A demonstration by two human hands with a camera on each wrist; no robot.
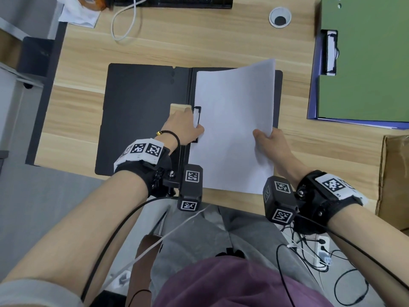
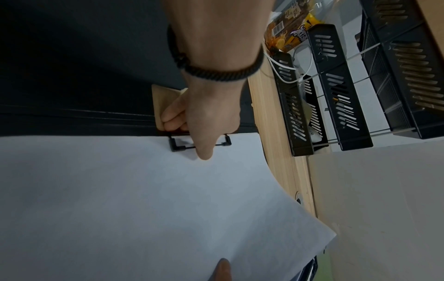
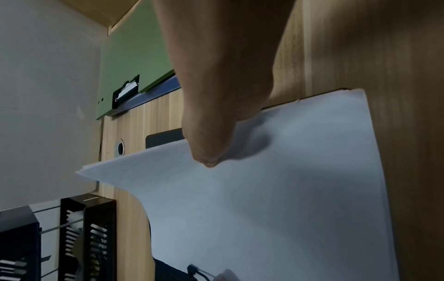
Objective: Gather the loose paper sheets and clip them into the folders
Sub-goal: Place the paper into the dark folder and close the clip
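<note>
A black folder (image 1: pixel 143 111) lies open on the wooden desk. A stack of white paper sheets (image 1: pixel 232 129) covers its right half, with the far right corner curling up. My left hand (image 1: pixel 186 125) is at the spine. Its fingers curl over the beige clip lever (image 2: pixel 165 106) and its thumb presses the paper beside the black wire clip (image 2: pixel 177 147). My right hand (image 1: pixel 267 138) pinches the stack's right edge, thumb on top (image 3: pixel 211 148), and holds that edge off the folder.
A green folder (image 1: pixel 365 63) lies on a blue one (image 1: pixel 312 103) at the right. A cardboard box (image 1: pixel 394 178) stands near the right edge. At the back are a white cable (image 1: pixel 124 25), a desk grommet (image 1: pixel 280 17) and black mesh organisers (image 2: pixel 336 95).
</note>
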